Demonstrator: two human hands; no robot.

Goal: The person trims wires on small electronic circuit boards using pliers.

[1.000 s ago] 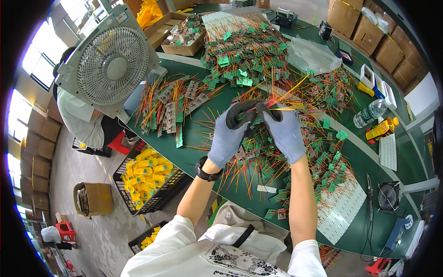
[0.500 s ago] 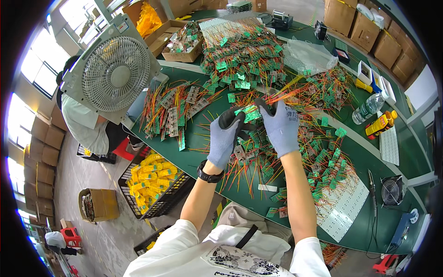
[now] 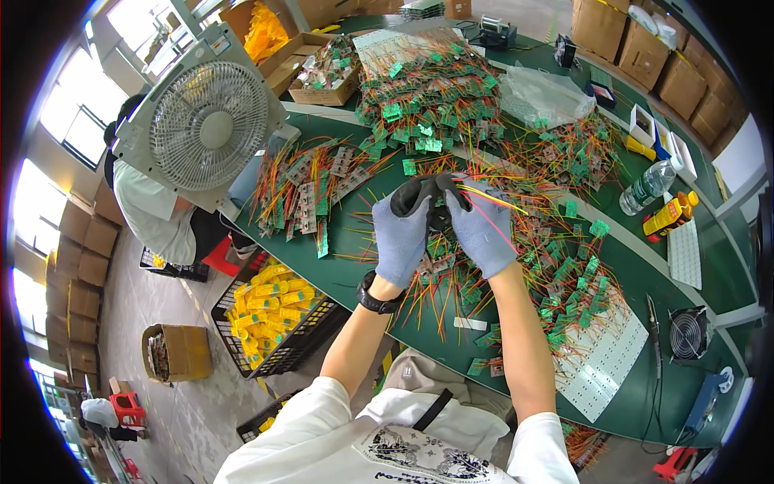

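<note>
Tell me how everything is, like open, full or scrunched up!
Left hand, gloved, fingers curled, grip hidden
Right hand, gloved, pinching wires
Wires, loose ends across the right hand
Yellow bottle, capped
Black basket, open, full of yellow pieces
Floor box, open, things inside
Fan, spinning or still: can't tell
Plastic sheet, crumpled

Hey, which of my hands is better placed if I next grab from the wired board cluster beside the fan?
Your left hand, probably: it's nearer that wired board cluster, while your right hand sits on the far side, with yellow and red wires trailing over it.
</note>
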